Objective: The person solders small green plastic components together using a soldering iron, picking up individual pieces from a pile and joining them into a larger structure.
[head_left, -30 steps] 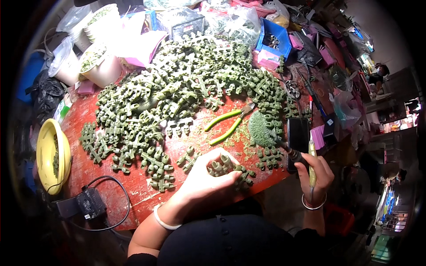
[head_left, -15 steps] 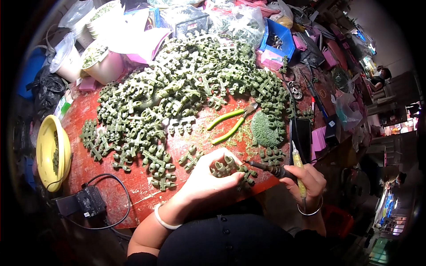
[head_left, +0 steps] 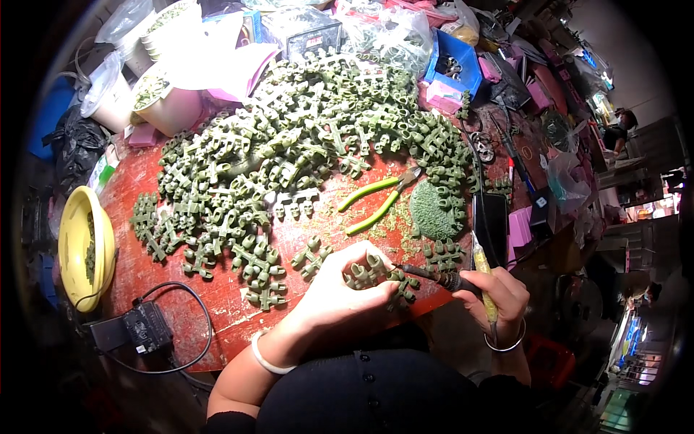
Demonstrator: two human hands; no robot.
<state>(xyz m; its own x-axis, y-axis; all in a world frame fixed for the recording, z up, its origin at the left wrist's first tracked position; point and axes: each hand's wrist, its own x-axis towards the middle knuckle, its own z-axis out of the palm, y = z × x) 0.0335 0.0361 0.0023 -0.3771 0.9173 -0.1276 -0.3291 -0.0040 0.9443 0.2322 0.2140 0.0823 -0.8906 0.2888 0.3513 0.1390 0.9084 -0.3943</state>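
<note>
l hand (head_left: 331, 284) cupped, gripping grn pc (head_left: 367, 273) | r hand (head_left: 501, 295) curled rnd blk tool (head_left: 448, 279)

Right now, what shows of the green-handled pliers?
The pliers lie on the red table: two curved yellow-green handles, plastic-looking, spread apart toward the left, and a dark, metallic-looking head pointing up and right. Green crumbs lie nearby; a rounded green pad sits just right. Neither the left hand nor the right hand touches them. The jaws are too small to judge.
</note>
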